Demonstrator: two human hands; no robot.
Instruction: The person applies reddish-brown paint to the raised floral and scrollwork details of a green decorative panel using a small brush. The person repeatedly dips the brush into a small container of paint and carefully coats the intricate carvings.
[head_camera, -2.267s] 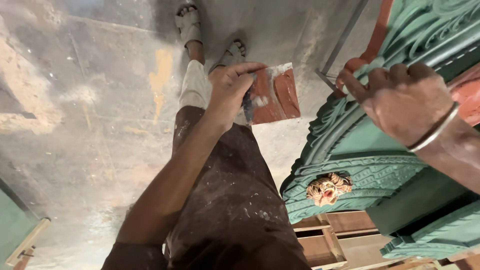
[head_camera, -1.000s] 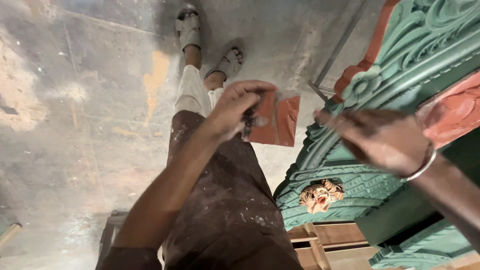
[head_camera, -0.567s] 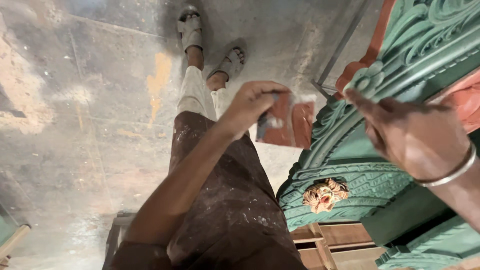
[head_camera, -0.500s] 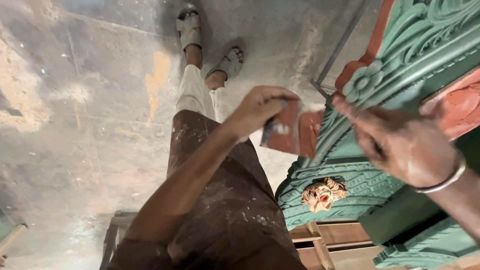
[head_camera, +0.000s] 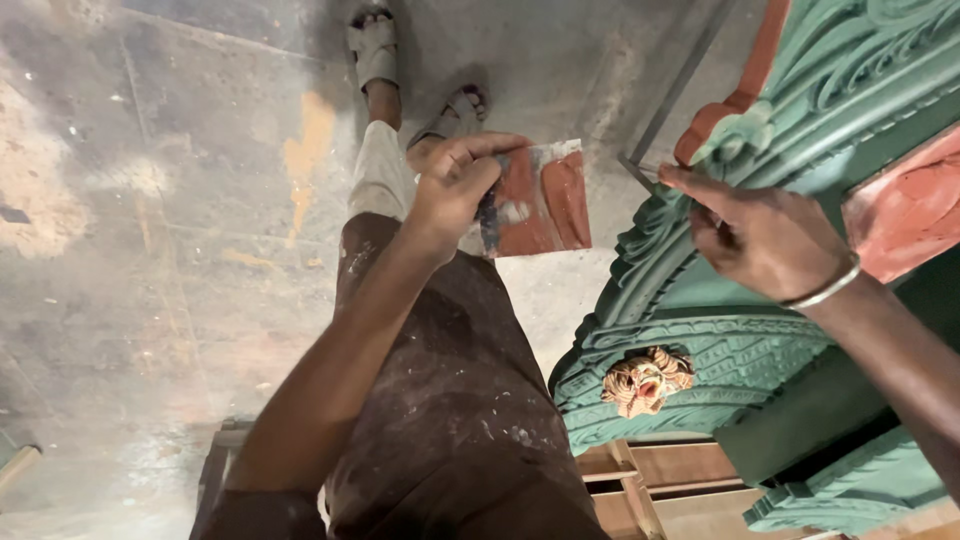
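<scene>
My left hand (head_camera: 455, 190) grips a small flat board (head_camera: 545, 200) smeared with red and white paste, holding it above my outstretched leg. A dark narrow tool (head_camera: 488, 218) is pinned against the board under my fingers. My right hand (head_camera: 765, 235), with a metal bangle on the wrist, has its fingers bunched together. Their tips touch the upper edge of a green carved wooden piece (head_camera: 690, 320). I cannot see anything in that hand. The board hangs just left of the carving, a short gap from my right fingertips.
A red panel (head_camera: 905, 215) and a red trim (head_camera: 745, 95) sit in the carving. A small pale face ornament (head_camera: 645, 380) is fixed low on it. Below stands a bare wooden frame (head_camera: 650, 485). My sandalled feet (head_camera: 372, 40) rest on stained concrete floor (head_camera: 150, 250). A thin metal rod (head_camera: 680, 80) lies there.
My left hand has carried the board to the right, closer to the carving. My right hand has shifted along the carving's upper edge, from a fist to fingertips touching it.
</scene>
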